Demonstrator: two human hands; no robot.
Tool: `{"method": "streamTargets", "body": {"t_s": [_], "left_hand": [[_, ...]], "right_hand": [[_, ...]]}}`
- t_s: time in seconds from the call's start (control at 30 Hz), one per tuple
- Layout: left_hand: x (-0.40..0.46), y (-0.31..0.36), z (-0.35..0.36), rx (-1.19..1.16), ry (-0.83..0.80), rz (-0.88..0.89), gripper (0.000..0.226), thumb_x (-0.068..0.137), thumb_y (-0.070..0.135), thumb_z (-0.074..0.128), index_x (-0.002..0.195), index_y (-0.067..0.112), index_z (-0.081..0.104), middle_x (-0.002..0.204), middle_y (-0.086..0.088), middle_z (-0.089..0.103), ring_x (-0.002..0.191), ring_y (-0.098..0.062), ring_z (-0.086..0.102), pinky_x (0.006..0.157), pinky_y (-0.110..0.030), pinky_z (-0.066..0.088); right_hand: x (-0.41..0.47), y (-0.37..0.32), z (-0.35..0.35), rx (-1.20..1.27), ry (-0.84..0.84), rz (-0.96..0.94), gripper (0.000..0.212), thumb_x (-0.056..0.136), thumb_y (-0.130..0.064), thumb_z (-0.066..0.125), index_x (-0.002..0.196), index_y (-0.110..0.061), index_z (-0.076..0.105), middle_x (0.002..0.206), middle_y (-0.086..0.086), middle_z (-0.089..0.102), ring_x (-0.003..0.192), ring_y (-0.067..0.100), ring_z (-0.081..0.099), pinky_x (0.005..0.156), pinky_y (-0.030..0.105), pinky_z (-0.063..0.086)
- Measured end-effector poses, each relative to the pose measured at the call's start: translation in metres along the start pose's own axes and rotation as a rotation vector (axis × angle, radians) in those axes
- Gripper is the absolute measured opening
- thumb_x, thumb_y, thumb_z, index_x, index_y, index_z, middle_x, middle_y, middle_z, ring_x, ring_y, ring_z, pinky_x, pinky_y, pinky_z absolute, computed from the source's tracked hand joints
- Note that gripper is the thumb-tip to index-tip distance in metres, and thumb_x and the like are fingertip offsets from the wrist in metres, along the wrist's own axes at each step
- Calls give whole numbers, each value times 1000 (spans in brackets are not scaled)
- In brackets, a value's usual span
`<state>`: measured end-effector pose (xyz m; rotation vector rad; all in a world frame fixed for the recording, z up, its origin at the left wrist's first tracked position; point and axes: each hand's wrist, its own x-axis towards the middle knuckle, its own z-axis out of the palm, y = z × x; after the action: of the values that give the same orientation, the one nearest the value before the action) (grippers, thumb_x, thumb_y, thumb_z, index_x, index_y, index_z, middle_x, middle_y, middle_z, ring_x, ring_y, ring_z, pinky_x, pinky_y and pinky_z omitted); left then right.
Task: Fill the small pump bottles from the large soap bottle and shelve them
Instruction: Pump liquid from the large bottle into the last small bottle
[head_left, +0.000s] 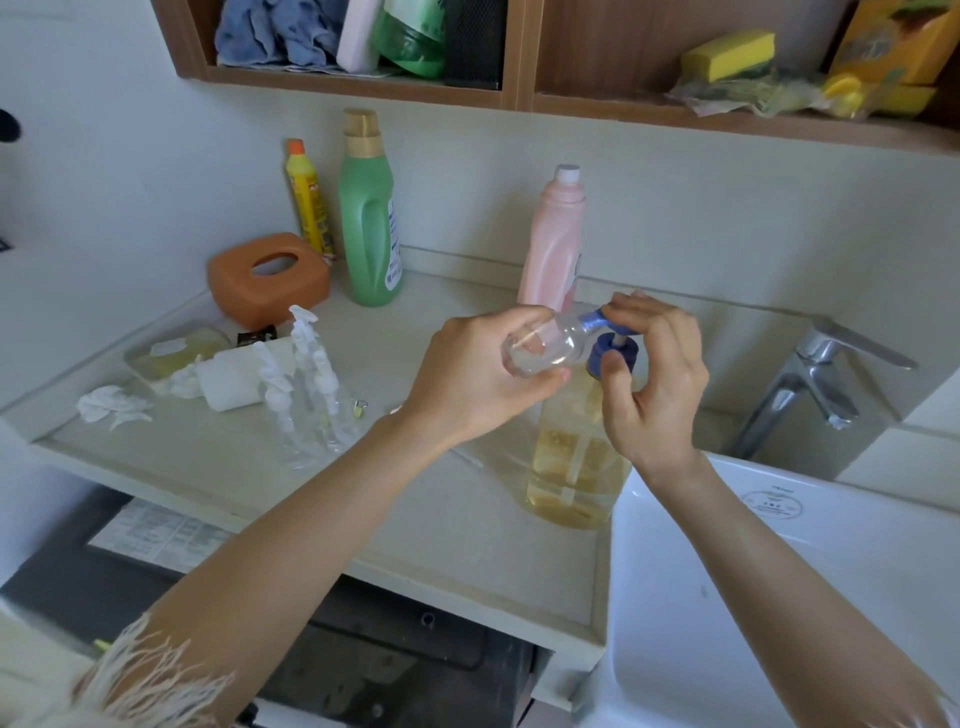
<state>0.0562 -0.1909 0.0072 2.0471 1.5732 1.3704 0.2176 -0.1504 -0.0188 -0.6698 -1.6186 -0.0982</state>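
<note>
The tall clear bottle of yellow soap (574, 457) stands on the pale stone counter (457, 519), left of the white sink (779, 597); the clear small pump bottles (311, 395) stand further left.

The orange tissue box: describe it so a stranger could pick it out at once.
Start at the pale counter left of the white sink and go to its back left corner. There, just left of the tall green bottle, sits the tissue box. It is the only orange thing on the counter, squat with rounded corners and an oval slot in its top, while its neighbours are tall upright bottles.
</note>
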Motion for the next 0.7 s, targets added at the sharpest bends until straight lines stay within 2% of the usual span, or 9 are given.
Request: {"method": "streamTargets", "body": {"t_s": [0.17, 0.27, 0.4, 0.53, 0.6, 0.7], "left_hand": [[-2, -2, -1, 1, -11, -38, 45, 69, 33, 85, 110, 25, 69, 84, 14, 65, 61, 1, 53, 77, -31, 54], [-2, -2, 0, -6, -21, -54, 46, 67, 35, 85, 108, 27, 66, 85, 17, 64, 64, 3, 55, 78, -30, 53], [0, -2, -1, -6, -37, -66, 40, 66, 37, 84, 96, 27, 61, 91, 12, 70, 66, -2, 55, 77, -33, 53], [4, -1, -3, -66, -17, -85, 39, 62, 41, 78, 93, 27, 59, 83, 15, 70, 66, -3, 58, 73, -32, 54], [4, -2, -3, -123, -36, -98, 35, 64, 38, 80, 91, 28, 60, 82, 14, 70, 66, 0, 58, 72, -29, 53], [0, -4, -2, -309, -92, -143, 26, 75, 27, 82, 94, 24, 65, 79, 9, 70, 58, 4, 58, 54, -12, 43]], "right_hand": [[1, -4, 3, 5, -20, 52, 28, 75, -5, 41, 83, 3, 67, 88, 3, 63, 82, 36, 60, 80, 7, 38], [0, -5, 2, -11, -48, 64, 30, 74, -5, 40, 83, 1, 68, 86, 7, 65, 82, 35, 59, 78, 8, 37], [2, -8, -4, -47, -96, 53, 32, 75, -7, 41, 88, 0, 69, 91, 8, 67, 83, 29, 56, 81, 8, 35], [10, -9, -14, -32, -152, 33, 32, 81, -10, 44, 99, 2, 68, 106, 3, 64, 99, 24, 57, 93, 17, 38], [11, -9, -19, 15, -171, 48, 31, 84, -10, 46, 102, 4, 67, 112, 8, 63, 106, 26, 59, 96, 23, 41], [7, -7, -21, 35, -177, 52, 30, 85, -6, 49, 108, 6, 65, 117, 18, 62, 112, 28, 57, 99, 25, 41]]}}
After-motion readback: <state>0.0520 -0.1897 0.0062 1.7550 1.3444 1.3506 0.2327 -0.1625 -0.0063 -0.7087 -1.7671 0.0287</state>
